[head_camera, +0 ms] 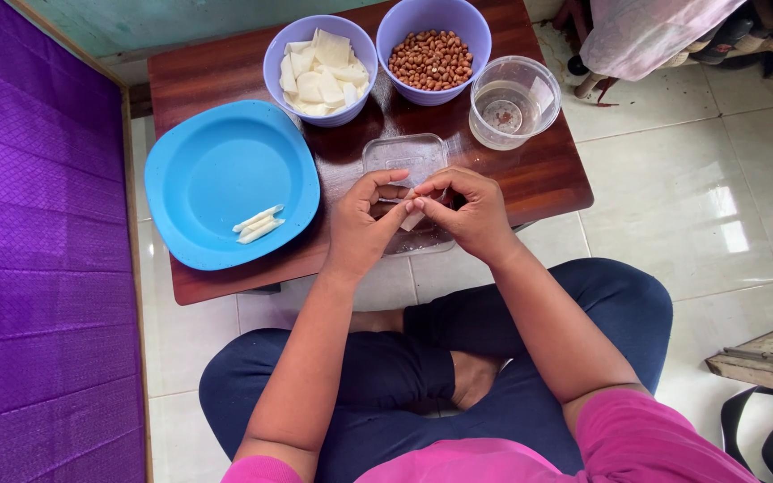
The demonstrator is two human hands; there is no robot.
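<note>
The left hand [361, 224] and the right hand [471, 215] meet over the near edge of a low wooden table [547, 174], fingertips pinched together on a small pale wrapper piece [412, 218], which is held between both hands just above a clear shallow tray [404, 154]; what lies in that tray cannot be told, since the hands cover most of it; behind the tray stand two lilac bowls side by side, the left bowl [319, 67] heaped with white squarish wrapper sheets [324, 70], the right bowl [434, 49] filled with reddish-brown peanuts [430, 60]; to the right of these, near the table's edge, sits a clear round cup [513, 100] holding a little clear liquid; on the left part of the table a blue plate [216, 170] overhangs the edge slightly and carries a few finished white rolls [259, 224], lying close together near its rim; the person sits cross-legged on a pale tiled floor [726, 197] with a purple quilted mattress [38, 241] along the left.
</note>
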